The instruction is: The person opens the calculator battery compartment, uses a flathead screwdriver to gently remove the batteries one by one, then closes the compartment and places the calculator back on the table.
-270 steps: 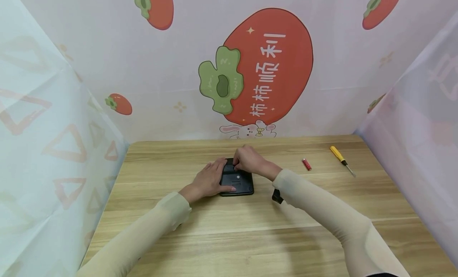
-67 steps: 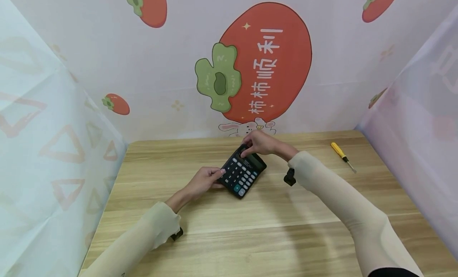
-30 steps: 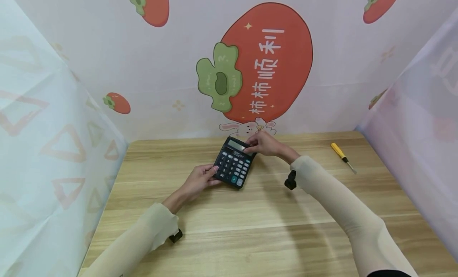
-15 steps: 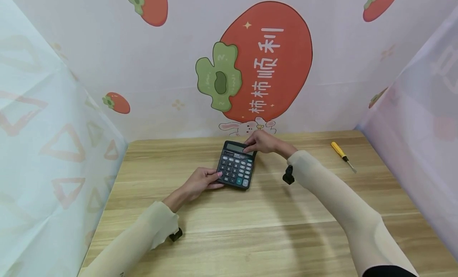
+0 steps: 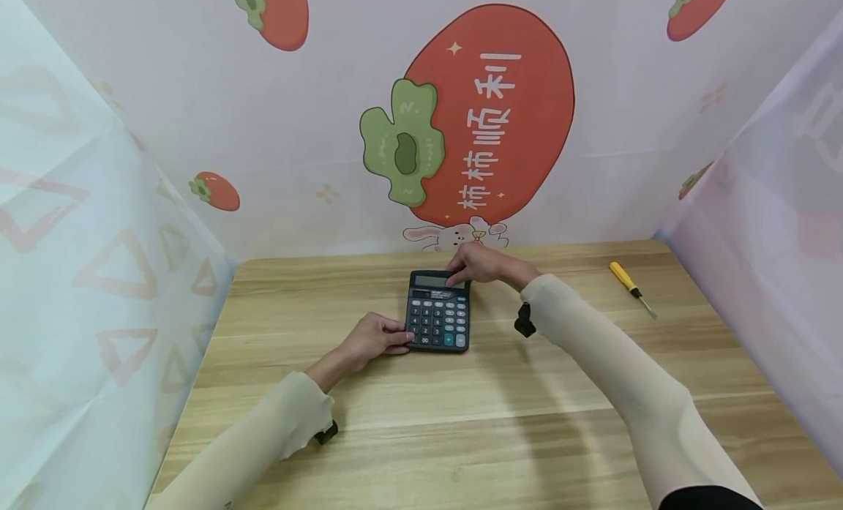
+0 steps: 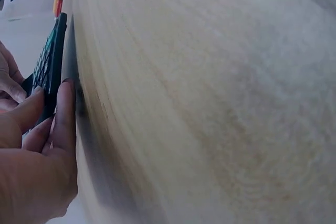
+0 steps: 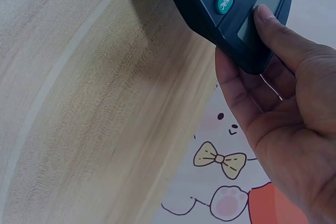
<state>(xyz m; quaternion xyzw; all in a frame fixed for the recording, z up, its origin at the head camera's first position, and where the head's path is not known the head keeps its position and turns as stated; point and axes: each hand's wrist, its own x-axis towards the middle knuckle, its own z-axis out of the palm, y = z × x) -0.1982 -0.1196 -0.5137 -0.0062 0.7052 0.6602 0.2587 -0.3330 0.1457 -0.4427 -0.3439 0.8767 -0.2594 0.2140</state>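
A dark calculator with grey and teal keys is held face up, its display toward the back wall. My left hand pinches its lower left edge, thumb on top and fingers beneath. At the upper right corner my right hand grips it, the thumb lying across the display. In the left wrist view, the calculator is seen edge-on, tilted and just off the tabletop. Its underside is hidden.
A screwdriver with a yellow handle lies at the right rear of the wooden table. A printed cloth wall rises behind the table, with pale cloth sides left and right.
Nine seconds ago the calculator lay face down and a red battery was on the table; now it is face up and no battery shows there. Lately it has turned straight and come lower.
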